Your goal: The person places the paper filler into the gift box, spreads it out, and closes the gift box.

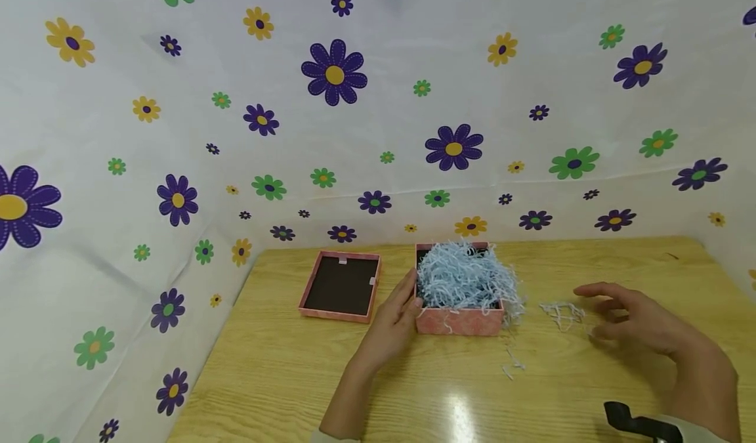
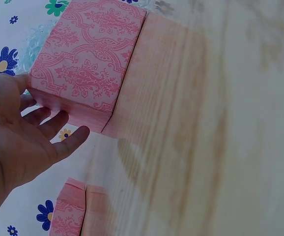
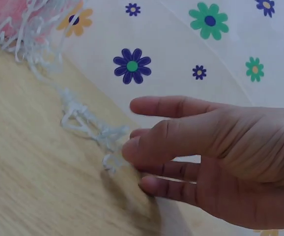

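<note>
On your wooden desk [image 1: 331, 390], your left hand [image 1: 397, 318] rests flat-fingered against the pink box [image 1: 459, 319] while your loosely spread, empty right hand [image 1: 634, 321] hovers by spilled paper shreds [image 1: 562, 312], which you likely need to pinch up.

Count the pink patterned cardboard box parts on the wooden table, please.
2: the pink box base filled with blue paper shreds, touched by the left hand; the empty pink lid left of it.
</note>
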A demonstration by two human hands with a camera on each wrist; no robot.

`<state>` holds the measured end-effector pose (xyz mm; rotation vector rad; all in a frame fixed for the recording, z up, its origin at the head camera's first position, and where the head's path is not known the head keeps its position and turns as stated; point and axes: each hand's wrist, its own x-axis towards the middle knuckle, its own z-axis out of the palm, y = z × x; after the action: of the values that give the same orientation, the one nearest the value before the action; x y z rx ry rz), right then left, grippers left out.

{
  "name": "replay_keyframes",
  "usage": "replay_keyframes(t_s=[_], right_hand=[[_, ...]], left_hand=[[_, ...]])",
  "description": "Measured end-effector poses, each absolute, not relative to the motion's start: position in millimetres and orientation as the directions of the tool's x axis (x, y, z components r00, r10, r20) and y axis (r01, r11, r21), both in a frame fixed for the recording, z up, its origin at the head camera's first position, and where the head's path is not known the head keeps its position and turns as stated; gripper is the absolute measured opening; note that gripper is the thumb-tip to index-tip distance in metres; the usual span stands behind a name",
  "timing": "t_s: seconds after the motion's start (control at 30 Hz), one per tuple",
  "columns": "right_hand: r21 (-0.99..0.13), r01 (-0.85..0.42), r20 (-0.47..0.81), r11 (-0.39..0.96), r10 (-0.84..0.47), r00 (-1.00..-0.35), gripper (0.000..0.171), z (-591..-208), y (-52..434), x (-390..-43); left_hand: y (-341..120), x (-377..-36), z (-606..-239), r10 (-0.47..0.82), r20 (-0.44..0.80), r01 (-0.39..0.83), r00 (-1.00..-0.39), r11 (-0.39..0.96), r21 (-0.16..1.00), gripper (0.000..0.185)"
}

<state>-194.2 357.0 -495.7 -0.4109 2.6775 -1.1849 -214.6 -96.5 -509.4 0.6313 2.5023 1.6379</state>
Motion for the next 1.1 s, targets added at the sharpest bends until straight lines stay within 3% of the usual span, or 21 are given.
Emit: replay_keyframes(t_s=[0.37,0.57,0.67,0.9,1.1], right_hand=[[-0.807,-0.215,-0.055,0.55,-0.431,-0.9,0.073,-496,316,-210],[-0.782,-0.261,0.0,0.566,-0.419,-0.908,0.073,-499,291,-218],[-0.741,-0.287,0.018,0.608,-0.41,-0.912,0.064,-504,284,-221],[-0.654,-0.305,0.049,0.693,-0.363,-0.93,0.019,-507,277,-225],[-0.687,-0.217,0.031,0.693,-0.271,-0.962,0.015,-499,282,-222]], left_hand=[[-98,-215,-510,0.386,0.123,0.264,-0.914,0.336,0.904,0.061],[-97,-215,-510,0.391,0.125,0.265,-0.912,0.33,0.906,0.061],[-97,-215,-510,0.389,0.124,0.264,-0.913,0.33,0.906,0.06],[-97,-217,-513,0.385,0.144,0.285,-0.911,0.336,0.898,0.061],[-97,-217,-512,0.393,0.149,0.291,-0.907,0.332,0.897,0.062]])
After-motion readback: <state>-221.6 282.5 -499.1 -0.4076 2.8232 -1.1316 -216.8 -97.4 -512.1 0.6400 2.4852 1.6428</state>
